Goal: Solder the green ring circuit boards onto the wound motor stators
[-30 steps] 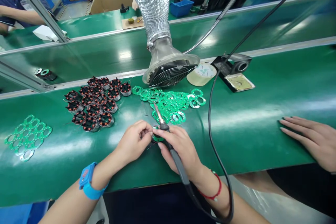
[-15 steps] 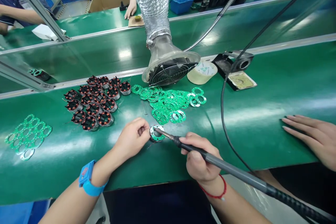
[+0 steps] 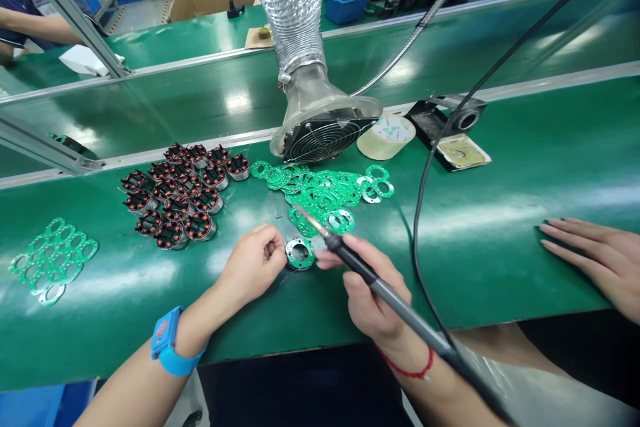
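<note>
A motor stator with a green and white ring-shaped circuit board (image 3: 301, 254) on top sits on the bench in front of me. My left hand (image 3: 260, 253) is closed at its left edge, thumb and fingers pinched against it; the fingertips are partly hidden. In my right hand (image 3: 375, 287) is a soldering iron (image 3: 385, 290), its tip pointing up and left, lifted clear of the board. A blurred finger of that hand reaches toward the board's right side. Just beyond lies a heap of green ring boards (image 3: 325, 193).
Several copper-wound stators (image 3: 177, 207) stand to the left, with a sheet of joined ring boards (image 3: 55, 253) further left. A fume extractor hood (image 3: 325, 127) hangs above. Behind are a tape roll (image 3: 386, 137) and an iron stand (image 3: 453, 130). Another person's hand (image 3: 595, 257) rests at right.
The soldering iron's tip has moved off the ring board, up and away, and my right hand has shifted slightly left. My left hand stays put. A person's hand across the bench has withdrawn.
</note>
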Tool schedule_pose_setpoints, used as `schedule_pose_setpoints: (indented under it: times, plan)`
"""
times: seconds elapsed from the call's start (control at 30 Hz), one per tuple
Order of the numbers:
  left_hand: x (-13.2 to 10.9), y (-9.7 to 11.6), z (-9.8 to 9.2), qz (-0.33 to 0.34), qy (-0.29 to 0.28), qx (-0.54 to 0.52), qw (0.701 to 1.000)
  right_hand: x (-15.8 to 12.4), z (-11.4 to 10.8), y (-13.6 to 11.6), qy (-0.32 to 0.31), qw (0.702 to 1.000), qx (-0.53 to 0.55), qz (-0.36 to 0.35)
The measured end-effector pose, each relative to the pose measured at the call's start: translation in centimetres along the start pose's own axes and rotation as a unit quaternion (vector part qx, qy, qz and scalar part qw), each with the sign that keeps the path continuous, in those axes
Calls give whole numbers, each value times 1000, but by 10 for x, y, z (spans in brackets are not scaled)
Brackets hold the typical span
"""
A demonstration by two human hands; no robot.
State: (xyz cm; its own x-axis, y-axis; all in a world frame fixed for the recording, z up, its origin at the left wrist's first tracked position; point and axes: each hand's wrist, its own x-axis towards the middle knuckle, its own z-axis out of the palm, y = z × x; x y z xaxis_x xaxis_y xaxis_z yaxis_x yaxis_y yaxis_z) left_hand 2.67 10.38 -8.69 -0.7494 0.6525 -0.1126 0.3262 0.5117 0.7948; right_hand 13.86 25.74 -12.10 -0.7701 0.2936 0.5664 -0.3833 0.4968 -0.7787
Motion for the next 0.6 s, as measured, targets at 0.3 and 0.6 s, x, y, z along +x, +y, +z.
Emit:
schedule_pose_setpoints:
  times: [0.3,0.6]
  plan:
    - [-3,-4,-5,-21,-36,-1,999,16,12,3,-197,968,-146,-49]
    - [-5,-4,-14,30,-62,-4,998,10,16,6,-128,964,-232,-23]
